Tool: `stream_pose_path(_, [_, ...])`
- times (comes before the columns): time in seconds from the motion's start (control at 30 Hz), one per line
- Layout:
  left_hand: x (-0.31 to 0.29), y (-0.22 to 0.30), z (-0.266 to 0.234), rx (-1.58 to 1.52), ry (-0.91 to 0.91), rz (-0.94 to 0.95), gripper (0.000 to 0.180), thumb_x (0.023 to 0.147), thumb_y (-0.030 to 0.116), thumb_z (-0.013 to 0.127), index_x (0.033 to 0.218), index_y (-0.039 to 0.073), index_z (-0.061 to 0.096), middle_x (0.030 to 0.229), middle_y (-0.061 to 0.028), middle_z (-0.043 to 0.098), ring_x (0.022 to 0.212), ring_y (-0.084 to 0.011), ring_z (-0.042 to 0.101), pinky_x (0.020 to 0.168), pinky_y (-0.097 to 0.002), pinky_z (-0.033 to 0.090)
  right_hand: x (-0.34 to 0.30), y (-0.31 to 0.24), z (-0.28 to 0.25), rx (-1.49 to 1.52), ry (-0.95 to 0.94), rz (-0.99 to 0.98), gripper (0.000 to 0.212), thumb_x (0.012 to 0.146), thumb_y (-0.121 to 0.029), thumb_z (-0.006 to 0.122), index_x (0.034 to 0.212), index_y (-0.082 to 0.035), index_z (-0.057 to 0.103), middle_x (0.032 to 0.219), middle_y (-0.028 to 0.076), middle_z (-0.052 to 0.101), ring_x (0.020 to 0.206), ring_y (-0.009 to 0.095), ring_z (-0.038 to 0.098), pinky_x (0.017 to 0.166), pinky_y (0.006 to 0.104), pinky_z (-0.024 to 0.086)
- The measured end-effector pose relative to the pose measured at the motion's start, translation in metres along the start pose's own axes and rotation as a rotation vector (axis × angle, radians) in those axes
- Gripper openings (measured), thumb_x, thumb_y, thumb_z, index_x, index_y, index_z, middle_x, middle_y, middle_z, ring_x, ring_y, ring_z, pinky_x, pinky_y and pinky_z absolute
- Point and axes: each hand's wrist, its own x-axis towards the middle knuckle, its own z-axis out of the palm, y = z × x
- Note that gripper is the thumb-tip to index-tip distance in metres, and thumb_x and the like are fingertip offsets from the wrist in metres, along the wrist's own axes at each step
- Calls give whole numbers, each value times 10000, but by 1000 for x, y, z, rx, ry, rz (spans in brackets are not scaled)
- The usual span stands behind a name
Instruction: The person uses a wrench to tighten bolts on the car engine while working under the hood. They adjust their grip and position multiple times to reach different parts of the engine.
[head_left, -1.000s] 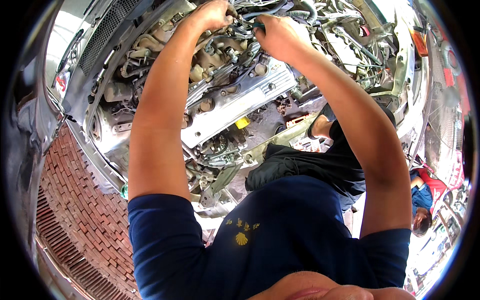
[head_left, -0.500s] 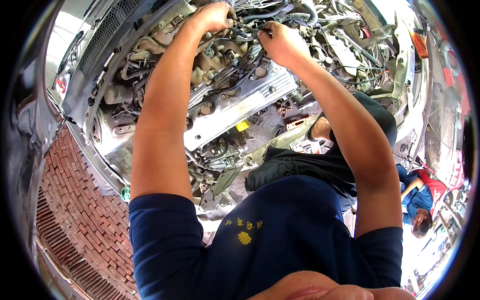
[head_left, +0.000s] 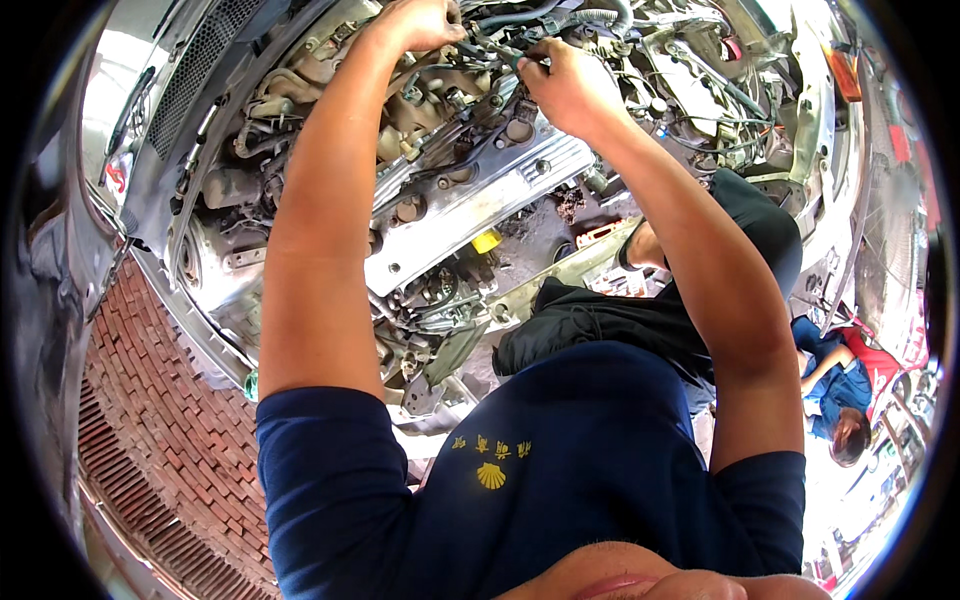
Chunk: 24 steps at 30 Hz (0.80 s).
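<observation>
R hand – grn tool – yel. shirt-print

The left grip is cropped above; the right grip partly hides a tool.

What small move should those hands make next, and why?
Perhaps ease the slim tool in the right hand slightly toward the left hand: it appears to point that way, and both hands are close together over the engine.

Two hands, one green-handled tool, one engine, one co-worker.
</observation>
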Motion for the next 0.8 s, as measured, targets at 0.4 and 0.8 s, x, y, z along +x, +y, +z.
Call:
stream_pose_path(0.4, [13,-29,7,-3,19,104,204,908,157,671,1052,85,796,765,-135,751,622,-252,714,597,-416,596,12,-19,4,29,31,-76,426,1006,-410,560,1131,-30,708,1048,250,761,1019,448,728,935,532,573])
stream_pose_path(0.8, [3,-17,-1,-37,-42,20,209,871,150,739,1068,105,795,786,-116,756,638,-220,723,592,-400,598,-3,-45,-6,-276,-23,-169,337,1004,-336,559,1191,-76,665,961,212,771,904,408,754,828,522,602])
